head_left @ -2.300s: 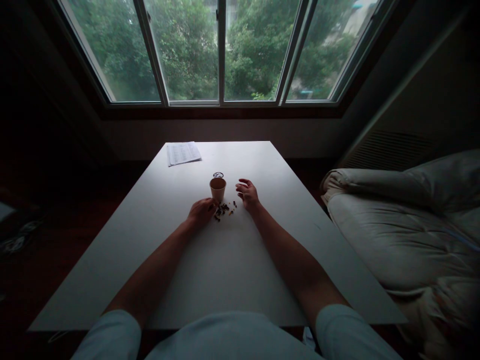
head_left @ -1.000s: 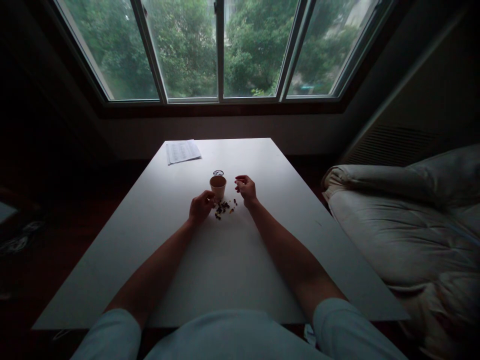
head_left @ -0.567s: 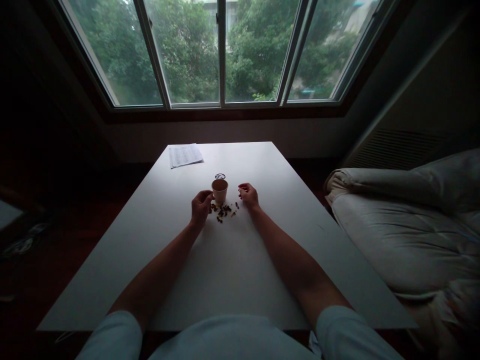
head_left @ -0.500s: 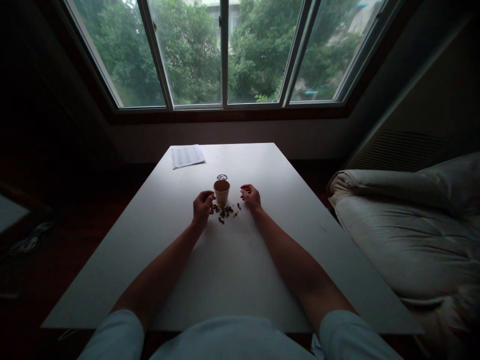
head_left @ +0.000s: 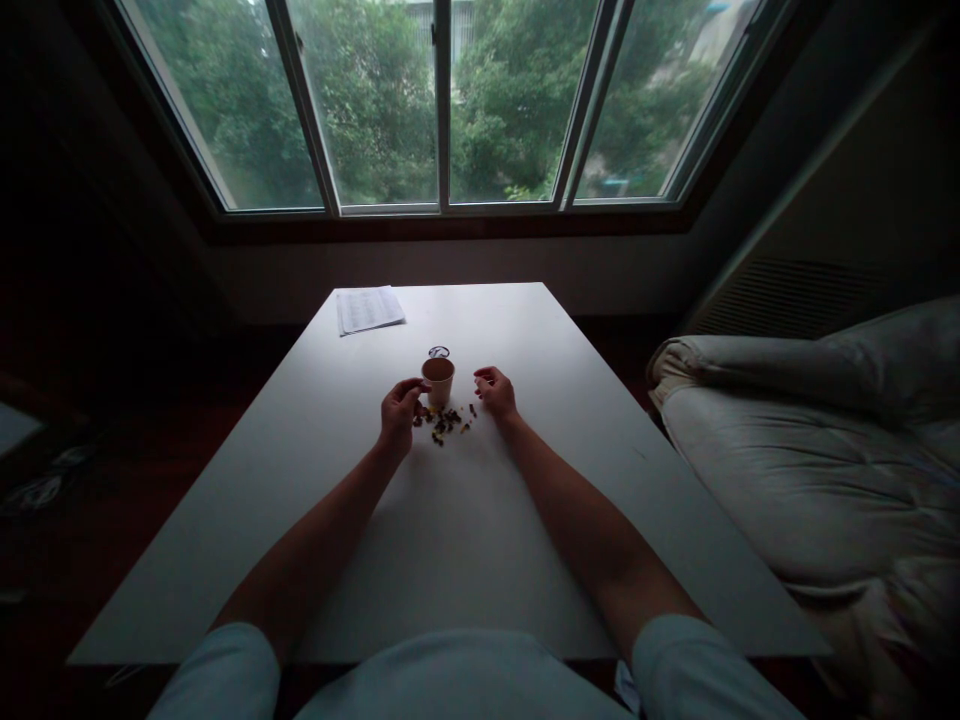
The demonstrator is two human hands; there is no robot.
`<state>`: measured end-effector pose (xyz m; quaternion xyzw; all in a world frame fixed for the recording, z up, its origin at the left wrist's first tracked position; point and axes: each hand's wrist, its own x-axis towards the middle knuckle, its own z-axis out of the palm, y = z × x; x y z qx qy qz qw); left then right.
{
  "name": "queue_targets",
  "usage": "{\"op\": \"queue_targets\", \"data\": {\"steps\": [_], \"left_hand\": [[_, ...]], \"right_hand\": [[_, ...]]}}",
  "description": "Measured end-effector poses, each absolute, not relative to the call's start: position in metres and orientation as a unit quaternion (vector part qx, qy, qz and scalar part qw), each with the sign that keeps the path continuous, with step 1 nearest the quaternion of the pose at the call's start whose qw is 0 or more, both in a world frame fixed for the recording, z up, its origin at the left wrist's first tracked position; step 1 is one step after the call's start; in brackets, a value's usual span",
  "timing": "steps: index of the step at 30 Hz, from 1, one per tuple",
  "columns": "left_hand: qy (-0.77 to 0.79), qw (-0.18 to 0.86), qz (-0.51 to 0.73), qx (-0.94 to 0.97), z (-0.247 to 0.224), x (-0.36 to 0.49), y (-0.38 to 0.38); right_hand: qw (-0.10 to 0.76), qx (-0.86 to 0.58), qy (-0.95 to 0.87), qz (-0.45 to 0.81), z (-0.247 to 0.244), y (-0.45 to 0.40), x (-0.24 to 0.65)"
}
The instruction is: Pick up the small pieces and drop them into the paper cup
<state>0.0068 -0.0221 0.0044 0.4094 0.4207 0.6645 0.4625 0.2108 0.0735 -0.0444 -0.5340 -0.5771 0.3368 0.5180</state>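
Observation:
A light paper cup (head_left: 440, 388) with a brown inside stands upright near the middle of the white table (head_left: 457, 540). In front of its base lie scattered small dark and yellowish pieces (head_left: 445, 424), too small to name. On the cup's left is my left hand (head_left: 401, 408), thumb and fingers pinched together. Its fingertips meet the cup's edge in the view; whether they touch it I cannot tell. My right hand (head_left: 496, 391) hovers right of the cup, apart from it, fingers curled in. Anything within either pinch is too small to make out.
Behind the cup lies a small round lid-like thing (head_left: 439, 352). Printed papers (head_left: 370, 310) rest at the table's far left corner. A pale padded couch (head_left: 810, 450) stands along the right side. Past the far edge is a wide window (head_left: 442, 110).
The whole view has shifted slightly. My left fingertips have edged a little closer to the cup's side. The right hand, cup and small pieces look much the same.

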Motion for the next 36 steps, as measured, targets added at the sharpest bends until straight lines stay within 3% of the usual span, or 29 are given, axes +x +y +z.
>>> {"op": "queue_targets", "data": {"steps": [10,16,26,32,36], "left_hand": [[0.36,0.555,0.624,0.415,0.028,0.007,-0.029],[0.352,0.561,0.611,0.434,0.032,0.006,-0.028],[0.411,0.496,0.625,0.44,0.029,-0.008,-0.019],[0.494,0.386,0.624,0.465,0.007,-0.024,-0.007],[0.557,0.296,0.554,0.543,-0.004,-0.038,-0.002]], "right_hand": [[0.512,-0.534,-0.583,0.335,-0.044,0.074,0.211],[0.503,-0.539,-0.589,0.329,-0.041,0.071,0.211],[0.472,-0.534,-0.629,0.31,-0.035,0.062,0.206],[0.431,-0.504,-0.724,0.187,-0.031,0.058,0.206],[0.369,-0.464,-0.789,0.162,-0.03,0.054,0.207]]}}
